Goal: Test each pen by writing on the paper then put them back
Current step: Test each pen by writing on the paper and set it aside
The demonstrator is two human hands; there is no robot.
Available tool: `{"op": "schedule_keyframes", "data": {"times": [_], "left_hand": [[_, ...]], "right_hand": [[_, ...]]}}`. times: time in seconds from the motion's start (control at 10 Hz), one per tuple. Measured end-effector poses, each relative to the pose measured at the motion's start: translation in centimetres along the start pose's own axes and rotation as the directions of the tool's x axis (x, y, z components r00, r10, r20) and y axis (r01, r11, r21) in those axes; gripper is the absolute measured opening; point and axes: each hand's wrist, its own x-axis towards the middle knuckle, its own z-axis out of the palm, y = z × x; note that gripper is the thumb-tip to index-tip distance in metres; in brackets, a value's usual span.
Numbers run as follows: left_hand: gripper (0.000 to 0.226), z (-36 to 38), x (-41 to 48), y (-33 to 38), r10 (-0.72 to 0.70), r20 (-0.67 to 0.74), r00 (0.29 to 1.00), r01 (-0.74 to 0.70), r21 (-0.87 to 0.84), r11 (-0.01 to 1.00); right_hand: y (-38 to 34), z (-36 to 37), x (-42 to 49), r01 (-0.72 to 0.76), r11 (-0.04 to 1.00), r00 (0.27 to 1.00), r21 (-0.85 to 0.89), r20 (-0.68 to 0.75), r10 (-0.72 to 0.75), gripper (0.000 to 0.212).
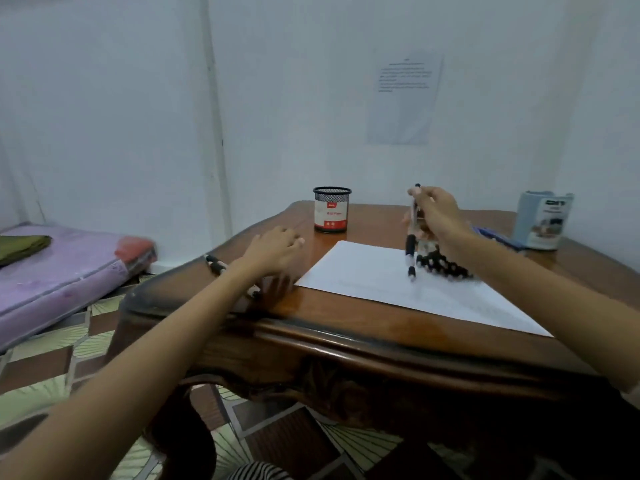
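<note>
A person sits at a glossy brown wooden desk [346,327], both bare arms reaching forward. The right hand [434,213] has its fingers curled round a slim pen with a black grip [411,237], held nearly upright with its tip down at a white sheet of paper [363,278]; motion blur hides whether the tip touches. Just beside it, a blurred heap of black-and-white pens [445,265] lies on the paper's far edge. The left hand [277,249] is palm down over the desk, fingers relaxed and holding nothing. Another black-and-white pen [215,263] lies on the desk, partly under the left forearm. A black mesh pen cup with a red and white label [331,211] stands behind the paper. A pale blue carton [542,220] stands far right, and a purple mattress [52,275] lies on the floor to the left.
</note>
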Motion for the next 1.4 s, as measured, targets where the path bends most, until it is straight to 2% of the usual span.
{"op": "schedule_keyframes", "data": {"times": [0.1,0.2,0.3,0.5,0.7,0.8,0.9,1.0,1.1,1.2,1.3,1.4], "left_hand": [[0.04,1.4,1.2,4.6,0.107,0.088,0.99,-0.104,-0.04,0.994],[0.043,3.3,1.9,8.6,0.228,0.18,0.957,-0.217,-0.078,0.973],[0.046,4.7,2.4,10.9,0.281,0.244,0.928,-0.277,-0.05,0.96],[0.048,6.1,2.2,11.0,0.297,0.275,0.915,-0.289,-0.068,0.955],[0.047,6.2,2.2,10.8,0.31,0.254,0.916,-0.298,-0.085,0.951],[0.048,6.2,2.3,10.7,0.312,0.262,0.913,-0.299,-0.089,0.95],[0.048,6.1,2.3,10.7,0.31,0.277,0.909,-0.296,-0.092,0.951],[0.048,6.0,2.3,10.7,0.31,0.28,0.909,-0.297,-0.087,0.951],[0.048,6.0,2.2,10.7,0.311,0.276,0.909,-0.3,-0.083,0.95],[0.047,6.1,2.2,10.6,0.313,0.27,0.911,-0.302,-0.086,0.95],[0.047,6.1,2.2,10.7,0.313,0.27,0.911,-0.302,-0.084,0.95],[0.047,6.1,2.3,10.7,0.312,0.268,0.911,-0.301,-0.082,0.95]], "right_hand": [[1.3,-4.0,-0.6,-0.016,0.999,0.998,-0.033,-0.057,0.014,0.029],[2.2,-8.0,-1.2,-0.07,0.996,0.997,-0.059,-0.045,0.067,0.046],[2.7,-11.1,-2.2,-0.117,0.992,0.993,-0.054,-0.01,0.117,0.058],[3.9,-13.9,-3.2,-0.213,0.977,0.977,0.005,-0.011,0.213,0.053],[3.1,-14.4,-3.5,-0.274,0.96,0.96,0.056,0.073,0.27,0.04],[3.8,-15.0,-3.7,-0.31,0.91,0.948,0.274,0.021,0.317,0.015],[4.4,-15.1,-3.9,-0.315,0.848,0.933,0.426,-0.025,0.359,0.017],[4.4,-14.6,-4.5,-0.298,0.881,0.952,0.368,0.05,0.301,0.015],[4.2,-14.0,-5.3,-0.33,0.924,0.926,0.191,0.256,0.278,0.032],[4.1,-13.5,-5.8,-0.29,0.956,0.9,0.041,0.352,0.258,0.038],[4.2,-12.9,-6.4,-0.093,0.984,0.952,-0.155,0.276,0.133,0.021],[4.8,-12.8,-6.3,0.003,0.975,0.981,-0.221,0.19,0.04,0.039]]}}
